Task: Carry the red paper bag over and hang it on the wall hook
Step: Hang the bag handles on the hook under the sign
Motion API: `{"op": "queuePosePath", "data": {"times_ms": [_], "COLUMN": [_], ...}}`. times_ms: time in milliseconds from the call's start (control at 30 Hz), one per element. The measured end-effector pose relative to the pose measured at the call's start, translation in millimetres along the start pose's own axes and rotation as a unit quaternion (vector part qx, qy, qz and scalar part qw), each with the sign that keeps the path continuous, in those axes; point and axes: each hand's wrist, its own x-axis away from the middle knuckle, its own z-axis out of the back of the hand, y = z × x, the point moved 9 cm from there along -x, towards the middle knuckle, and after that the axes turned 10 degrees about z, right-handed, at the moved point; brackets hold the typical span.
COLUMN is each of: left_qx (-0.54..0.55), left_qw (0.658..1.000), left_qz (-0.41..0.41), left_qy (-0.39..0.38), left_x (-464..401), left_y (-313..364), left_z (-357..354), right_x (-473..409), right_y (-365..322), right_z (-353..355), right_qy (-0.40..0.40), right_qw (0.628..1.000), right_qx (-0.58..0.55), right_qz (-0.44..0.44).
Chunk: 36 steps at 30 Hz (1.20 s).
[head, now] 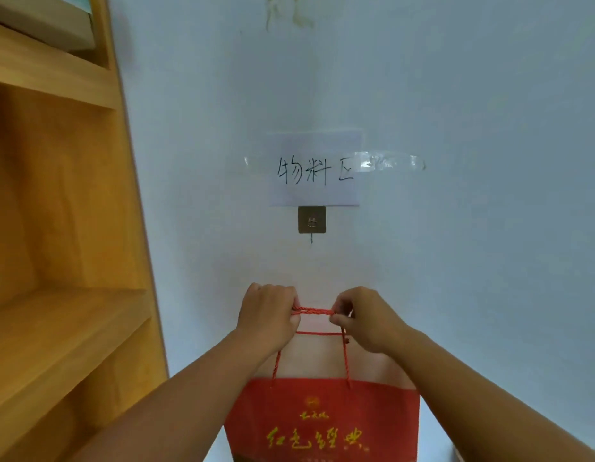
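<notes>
Hanging low in the middle of the view, the red paper bag with yellow printed characters (322,425) is held up by its red twisted cord handles (313,311). The cords are stretched level between the two hands. The left hand (267,315) is closed in a fist round the left end of the cords; the right hand (362,316) pinches the right end, fingers curled tight on it. A second cord run is seen just below, loose between the hands. The bag is below the small square metal wall hook (311,220), apart from it, not yet on it. Directly above the hook a white paper sign with black handwritten characters (314,171) is fixed to the pale blue-white wall (472,95) with clear tape (392,161). A light wooden shelf unit (62,228) stands at left against the wall.
</notes>
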Motion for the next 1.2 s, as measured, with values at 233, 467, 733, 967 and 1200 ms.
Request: {"op": "queuePosePath", "data": {"times_ms": [233,467,733,967,1200], "left_qx": [0.08,0.133,0.102,0.051,0.089], "left_qw": [0.996,0.985,0.977,0.993,0.995], "left_qz": [-0.028,-0.032,-0.056,-0.015,-0.001], "left_qy": [0.028,0.105,0.177,0.107,0.048], "left_x": [-111,-176,-183,-178,-159], "left_y": [-32,-34,-39,-59,-62], "left_z": [3,10,6,-26,-59], "right_x": [-84,-139,-167,-173,-151], "right_y": [5,26,46,50,40], "right_z": [30,67,51,26,4], "right_qy": [0.098,0.21,0.211,0.185,0.14], "right_qw": [0.994,0.975,0.974,0.979,0.984], "right_qx": [-0.007,-0.01,-0.005,0.001,0.085], "right_qz": [-0.053,-0.072,-0.078,-0.084,-0.07]}}
